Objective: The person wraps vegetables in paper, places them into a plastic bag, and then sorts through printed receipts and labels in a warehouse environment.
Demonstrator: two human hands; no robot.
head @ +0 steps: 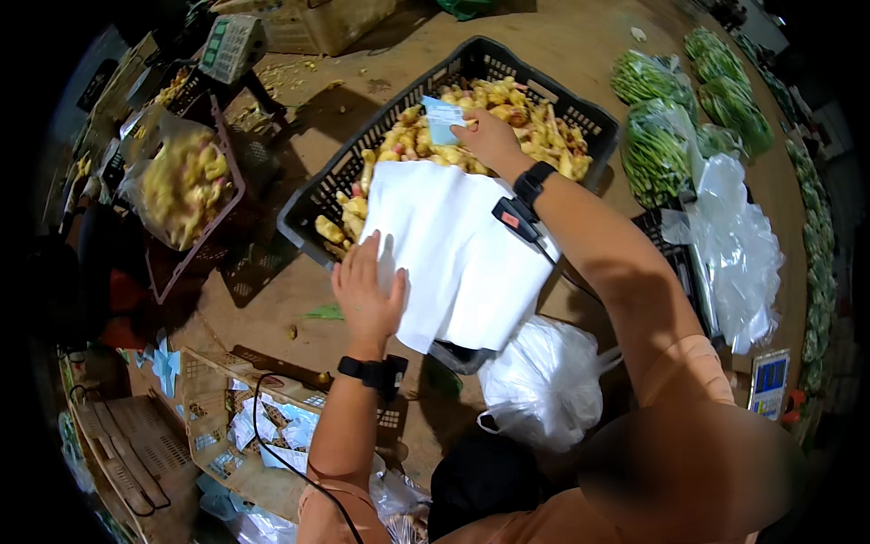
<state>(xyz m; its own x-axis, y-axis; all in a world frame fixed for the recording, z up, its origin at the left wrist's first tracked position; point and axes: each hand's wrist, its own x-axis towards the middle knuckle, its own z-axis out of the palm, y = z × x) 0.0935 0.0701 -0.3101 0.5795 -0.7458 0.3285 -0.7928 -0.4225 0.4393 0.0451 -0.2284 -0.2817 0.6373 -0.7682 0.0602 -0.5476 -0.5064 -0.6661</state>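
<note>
A black plastic crate point(605, 146) holds many yellow root pieces with pink parts, which look like young ginger point(442, 153). My right hand point(486, 136) pinches a light blue paper slip point(445, 122) with printed writing, just above the ginger. A white sheet point(455, 251) is spread over the near part of the crate. My left hand point(367, 296) lies flat with its fingers apart at the sheet's left edge, holding nothing. Both wrists wear black straps; a small device is on the right one.
Bagged greens point(656, 149) and clear plastic bags point(734, 251) lie at the right. A knotted white bag point(544, 381) is near my body. At the left stand a digital scale point(231, 47), a pink-rimmed crate point(234, 156) with bagged ginger, and a tan basket point(204, 435) of paper slips.
</note>
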